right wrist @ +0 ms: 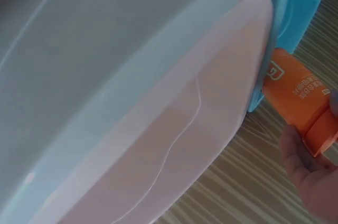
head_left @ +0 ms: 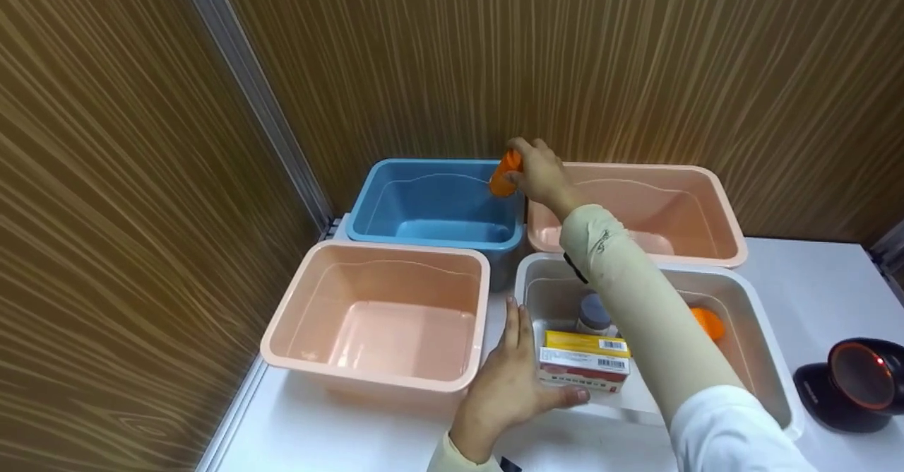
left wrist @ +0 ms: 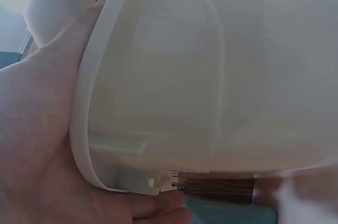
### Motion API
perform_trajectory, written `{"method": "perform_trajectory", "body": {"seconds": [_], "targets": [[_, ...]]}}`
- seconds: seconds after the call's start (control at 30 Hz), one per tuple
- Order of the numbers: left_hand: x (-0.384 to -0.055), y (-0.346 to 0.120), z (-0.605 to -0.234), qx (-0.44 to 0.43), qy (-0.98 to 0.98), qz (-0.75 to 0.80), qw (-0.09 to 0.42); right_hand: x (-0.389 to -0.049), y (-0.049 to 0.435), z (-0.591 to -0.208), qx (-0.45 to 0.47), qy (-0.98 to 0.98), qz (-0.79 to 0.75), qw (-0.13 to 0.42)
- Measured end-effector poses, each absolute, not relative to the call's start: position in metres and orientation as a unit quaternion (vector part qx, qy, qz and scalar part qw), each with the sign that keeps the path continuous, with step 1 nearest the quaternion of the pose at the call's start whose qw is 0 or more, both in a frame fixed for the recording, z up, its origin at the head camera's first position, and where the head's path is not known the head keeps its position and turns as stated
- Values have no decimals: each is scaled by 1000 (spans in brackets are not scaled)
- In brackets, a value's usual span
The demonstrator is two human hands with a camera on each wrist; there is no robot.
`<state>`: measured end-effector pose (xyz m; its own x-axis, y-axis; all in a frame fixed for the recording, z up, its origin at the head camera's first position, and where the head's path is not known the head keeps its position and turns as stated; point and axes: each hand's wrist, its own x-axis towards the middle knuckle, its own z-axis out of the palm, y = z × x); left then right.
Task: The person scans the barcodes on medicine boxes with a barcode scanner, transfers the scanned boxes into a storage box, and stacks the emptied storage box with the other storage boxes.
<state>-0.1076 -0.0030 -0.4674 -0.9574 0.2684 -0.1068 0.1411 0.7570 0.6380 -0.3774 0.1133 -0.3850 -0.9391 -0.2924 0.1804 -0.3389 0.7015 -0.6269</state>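
My right hand [head_left: 544,175] grips an orange bottle [head_left: 505,174] above the right end of the blue bin [head_left: 434,239]. The bottle is tilted, and the right wrist view shows printed lettering on it, with my fingers near its cap end. My left hand [head_left: 505,387] lies against the near left corner of the white bin [head_left: 766,345], fingers straight along its side and thumb spread along the front rim. Inside the white bin are a yellow box [head_left: 586,343], a white and red box [head_left: 583,370], a grey-capped bottle [head_left: 594,313] and an orange round thing [head_left: 708,323], partly hidden by my right arm.
A pink bin [head_left: 374,380] stands at the front left, and another pink bin [head_left: 727,225] at the back right. The bins stand close together on a white table [head_left: 798,274]. A wood-grain panel [head_left: 438,55] rises behind them. A black device [head_left: 858,384] sits at the right.
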Motion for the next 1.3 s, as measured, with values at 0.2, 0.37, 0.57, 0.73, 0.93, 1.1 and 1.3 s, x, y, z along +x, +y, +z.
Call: {"method": "perform_trajectory", "body": {"seconds": [0.2,0.37,0.57,0.73,0.93,1.1,1.3], "targets": [[-102,-1,-468,105,934,331,91,-384,105,-386,186,-934,303,14],[-100,-1,-467,93,933,334,98,-389,98,-387,202,-941,270,4],[-96,5,-466,82,935,327,113,-393,96,-393,209,-953,218,-7],[-94,10,-464,70,936,323,122,-395,96,-396,202,-958,203,-16],[-93,13,-463,72,935,320,132,-395,99,-400,196,-960,197,-23],[-90,17,-463,83,937,314,126,-394,104,-404,178,-961,207,-37],[-86,18,-462,92,943,303,105,-392,107,-404,170,-960,220,-39]]}}
